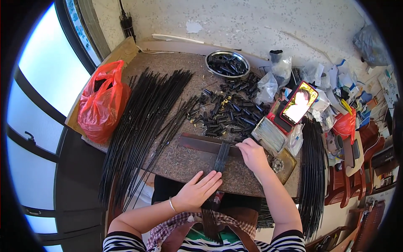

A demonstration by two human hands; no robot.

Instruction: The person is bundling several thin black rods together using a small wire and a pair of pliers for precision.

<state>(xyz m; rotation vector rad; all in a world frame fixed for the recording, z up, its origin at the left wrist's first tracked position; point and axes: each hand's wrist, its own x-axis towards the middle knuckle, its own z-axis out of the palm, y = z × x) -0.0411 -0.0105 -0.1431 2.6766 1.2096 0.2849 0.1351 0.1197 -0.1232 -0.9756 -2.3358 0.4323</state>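
Loose black rods (145, 113) cover the left of my bench (172, 161); short black pieces (237, 111) crowd beyond the metal bar (199, 143). Clear box (270, 136) just beside my right hand (254, 156), fingertips drawn together near the bar; cannot tell whether gripping. My left hand (199, 190), open, rests fingertips on the rod bundle (222, 155) crossing the bar. Bare surface leftward, to the near edge.

From my remote seat I saw faintly glossy bundled rods (222, 157), a red carrier bag (100, 107) of crinkled, shiny plastic, a polished metal bowl (207, 66) and a matt, stone-like tabletop (166, 163).
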